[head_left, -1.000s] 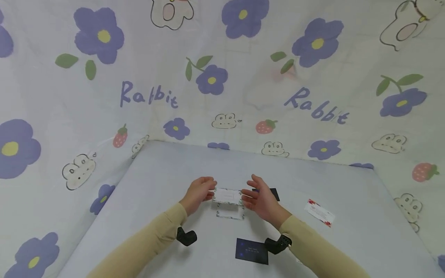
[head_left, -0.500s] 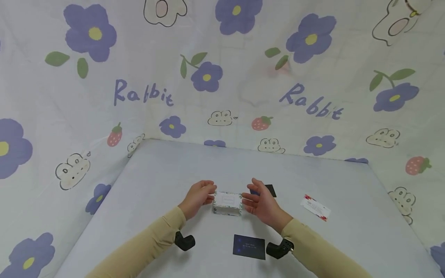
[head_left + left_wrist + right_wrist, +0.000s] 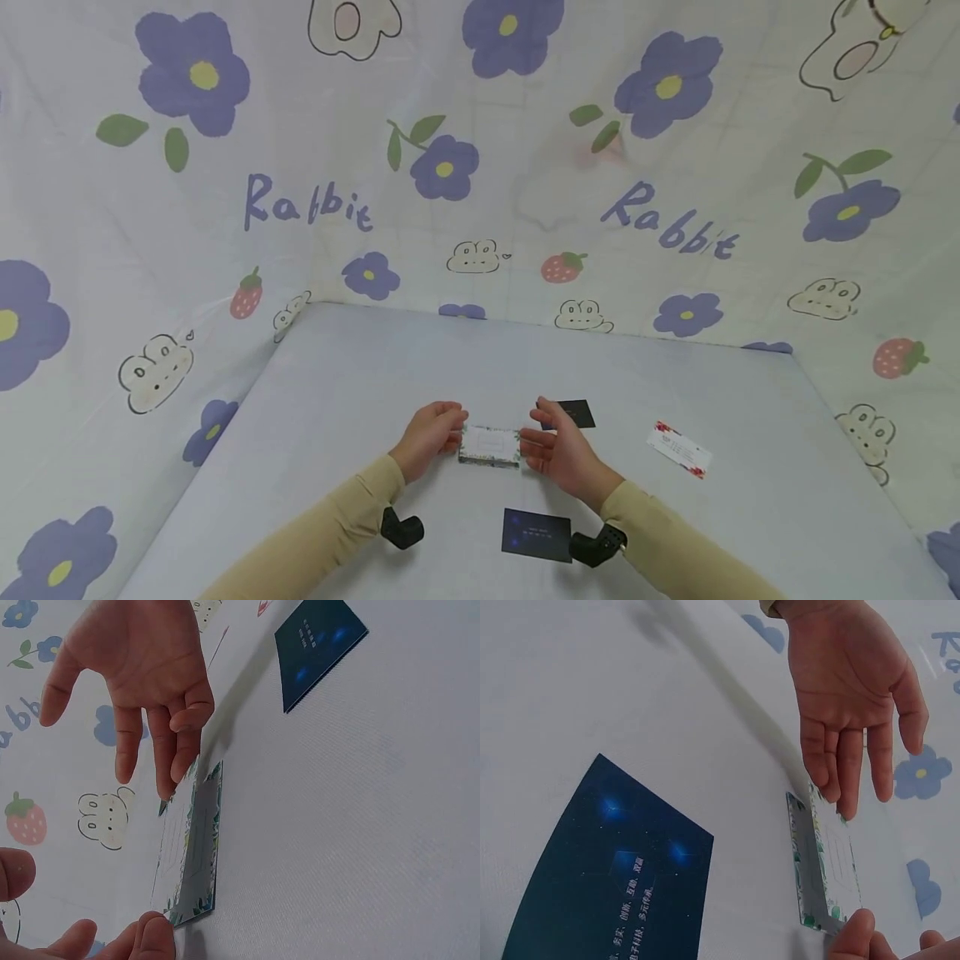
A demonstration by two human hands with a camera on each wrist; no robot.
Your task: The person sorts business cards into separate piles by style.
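Note:
A white card (image 3: 490, 438) with a leafy green border lies flat between my two hands, carried by its short ends. My left hand (image 3: 429, 439) touches its left end with fairly straight fingers, the thumb held apart above. At the other end, the fingers of my right hand (image 3: 567, 450) touch the card, also loosely extended. Just beneath, a second card (image 3: 204, 859) with a similar leafy border rests on the table; the left wrist view shows a narrow gap between the two. The upper card hides most of the lower one in the head view.
A dark blue card (image 3: 537, 534) lies nearer me, close to the right wrist camera (image 3: 597, 546). Behind my right hand is a black card (image 3: 576, 413), partly covered. A white card with red corners (image 3: 678, 450) lies farther right on the white table (image 3: 360, 358). Patterned cloth (image 3: 517, 217) encloses the back and sides.
Both hands have come down together with the leafy-bordered card, narrowing the gap over the lower card. The head view has shifted slightly. The other cards stay put on the table.

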